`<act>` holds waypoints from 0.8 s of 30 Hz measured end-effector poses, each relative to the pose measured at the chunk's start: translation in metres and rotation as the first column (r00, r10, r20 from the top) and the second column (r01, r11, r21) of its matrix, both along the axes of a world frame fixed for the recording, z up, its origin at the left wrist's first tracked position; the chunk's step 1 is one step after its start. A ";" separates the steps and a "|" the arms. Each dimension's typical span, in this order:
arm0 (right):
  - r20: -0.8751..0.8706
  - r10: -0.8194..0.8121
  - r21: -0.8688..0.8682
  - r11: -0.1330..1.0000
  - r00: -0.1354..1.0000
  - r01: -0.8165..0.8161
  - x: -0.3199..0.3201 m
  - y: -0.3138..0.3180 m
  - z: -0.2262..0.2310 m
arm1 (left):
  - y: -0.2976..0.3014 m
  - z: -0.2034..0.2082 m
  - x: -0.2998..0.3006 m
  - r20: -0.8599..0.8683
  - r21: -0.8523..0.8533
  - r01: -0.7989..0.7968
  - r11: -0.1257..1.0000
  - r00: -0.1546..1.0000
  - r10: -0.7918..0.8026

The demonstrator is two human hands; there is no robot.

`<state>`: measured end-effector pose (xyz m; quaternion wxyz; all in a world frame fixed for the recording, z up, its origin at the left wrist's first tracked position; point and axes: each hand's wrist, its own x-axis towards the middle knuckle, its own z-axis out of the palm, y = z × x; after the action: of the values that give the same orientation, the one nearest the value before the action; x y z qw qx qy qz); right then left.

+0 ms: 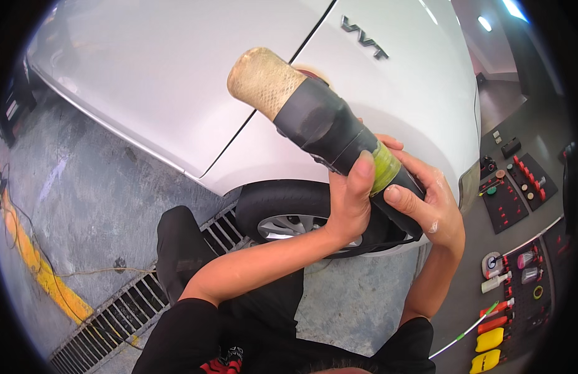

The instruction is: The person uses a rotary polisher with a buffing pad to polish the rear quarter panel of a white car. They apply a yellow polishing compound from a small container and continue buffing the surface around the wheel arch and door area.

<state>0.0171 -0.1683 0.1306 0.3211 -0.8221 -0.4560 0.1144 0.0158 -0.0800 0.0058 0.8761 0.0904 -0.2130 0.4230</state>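
My left hand [354,202] and my right hand [429,202] are both closed around the body of a power polisher [317,118]. The machine is black, with a yellow-green band near the grip and a tan, mesh-textured cover over its upper left end. My left hand grips by the green band, while my right hand wraps the black handle lower down. Behind the tool shows the edge of a round reddish-brown pad [315,75], close to the white car panel [382,100]; whether it touches is hidden. Whitish residue marks my right hand.
Under the panel sits a black car tyre [282,199]. A floor drain grate [133,305] crosses the concrete, with a yellow stripe [46,274] and a thin cable on the left. Bottles [494,282] and several tools hang on a dark wall to the right.
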 end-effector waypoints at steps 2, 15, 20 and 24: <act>0.001 -0.022 0.070 0.997 1.000 0.022 -0.001 -0.003 0.003 | 0.003 0.006 0.005 0.014 0.064 0.008 0.998 1.000 -0.009; 0.030 -0.013 -0.077 0.997 0.999 0.015 0.013 -0.015 -0.003 | -0.013 -0.015 0.011 -0.017 0.044 -0.002 0.999 1.000 0.002; 0.024 0.018 0.168 0.986 1.000 -0.021 0.020 -0.020 0.004 | 0.004 0.014 0.016 -0.061 0.276 -0.038 0.960 0.997 0.057; -0.030 -0.023 0.153 0.988 0.999 0.027 0.026 -0.012 0.009 | 0.027 0.033 0.014 -0.042 0.283 0.011 0.959 0.999 0.001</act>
<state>0.0430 -0.1806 0.1394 0.3912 -0.7989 -0.4486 0.0863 0.0295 -0.0534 0.0391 0.8594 0.2230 -0.2533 0.3841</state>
